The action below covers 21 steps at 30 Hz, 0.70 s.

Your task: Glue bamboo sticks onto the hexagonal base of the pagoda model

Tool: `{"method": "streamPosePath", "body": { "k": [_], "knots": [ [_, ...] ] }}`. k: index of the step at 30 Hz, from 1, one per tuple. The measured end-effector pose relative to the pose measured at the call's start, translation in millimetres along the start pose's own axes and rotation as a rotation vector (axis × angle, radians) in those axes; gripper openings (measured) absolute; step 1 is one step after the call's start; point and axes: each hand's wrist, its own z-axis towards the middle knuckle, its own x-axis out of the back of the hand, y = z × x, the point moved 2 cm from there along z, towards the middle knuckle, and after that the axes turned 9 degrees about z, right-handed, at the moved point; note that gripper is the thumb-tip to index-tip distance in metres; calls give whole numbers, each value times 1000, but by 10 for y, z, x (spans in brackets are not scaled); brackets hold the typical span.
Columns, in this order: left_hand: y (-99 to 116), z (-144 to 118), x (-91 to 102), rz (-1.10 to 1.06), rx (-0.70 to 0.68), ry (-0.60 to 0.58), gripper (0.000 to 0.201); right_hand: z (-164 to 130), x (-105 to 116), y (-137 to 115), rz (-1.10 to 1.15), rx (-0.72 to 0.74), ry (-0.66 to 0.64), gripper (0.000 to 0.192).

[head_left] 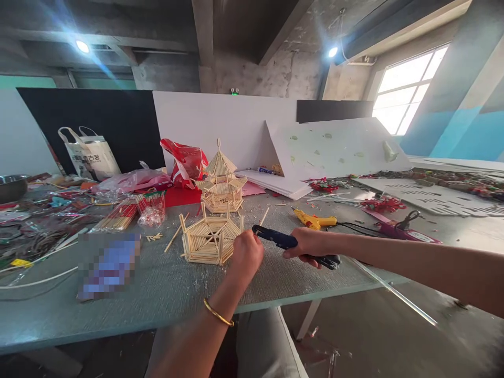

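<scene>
My right hand (309,244) grips a dark blue glue gun (283,241), its nozzle pointing left at a small hexagonal frame of wooden sticks (210,239) on the grey table (165,289). Beside that frame's right edge is my left hand (246,254), a gold bangle on its wrist; its fingers are closed, pinching a thin wooden stick (263,216) against the frame. A taller stick pagoda (220,181) stands just behind the frame.
A yellow glue gun (313,219) lies right of the pagoda. Bundles of sticks (118,216), plastic bags (134,181) and clutter fill the left side. White foam boards (326,149) lean at the back. A clear glue stick (394,293) juts past the table's front edge.
</scene>
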Motion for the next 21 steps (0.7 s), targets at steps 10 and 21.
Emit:
{"method": "streamPosePath", "body": {
  "k": [10,21],
  "knots": [
    [90,-4,-139,-530,423,-286,20,170,79,223,-72,-16,140,51],
    [78,17,-169,-957,687,-422,30,361,75,268,-85,-75,86,49]
  ]
}}
